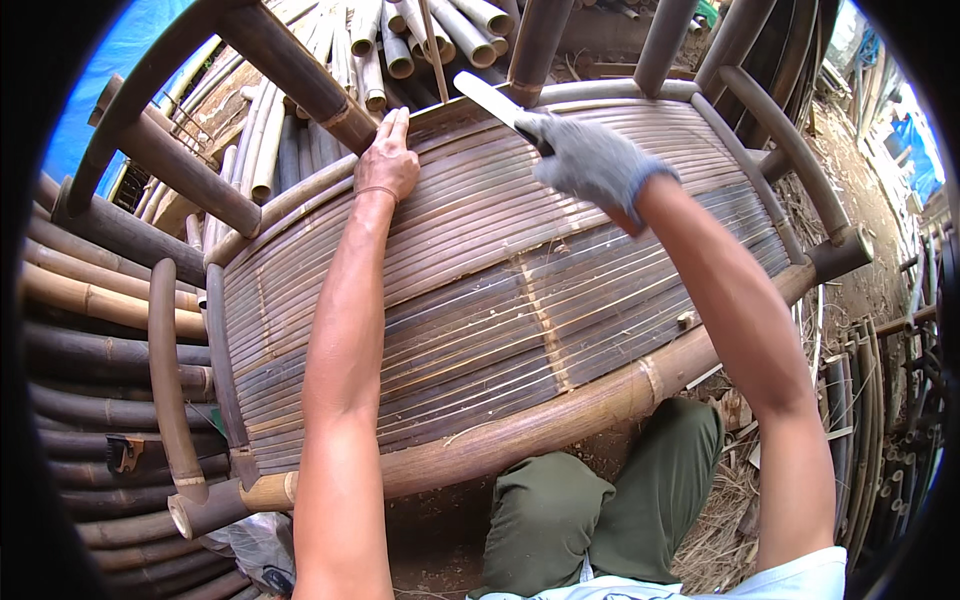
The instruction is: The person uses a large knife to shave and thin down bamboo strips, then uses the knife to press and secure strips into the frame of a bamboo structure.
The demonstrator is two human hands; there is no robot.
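Before me stands a bamboo bench, its slatted seat [470, 260] framed by thick bamboo poles. My bare left hand [388, 158] is at the seat's back edge, two fingers stretched forward over the rail and the others bent. It presses on the left end of a dark bamboo strip [462, 112] that runs along that edge; the thumb side is partly hidden. In a grey glove, my right hand [590, 165] is closed round the dark handle of a knife [490, 100]. The pale, broad, round-tipped blade points forward and left, close over the strip.
Upright bamboo posts [540, 45] rise along the bench's back, and curved armrests [178, 380] stand at both ends. Cut bamboo tubes [450, 30] are piled behind. Dark poles [110, 350] lie at left, with an orange-and-black tool [125, 455] on them. Shavings [700, 520] cover the ground at right.
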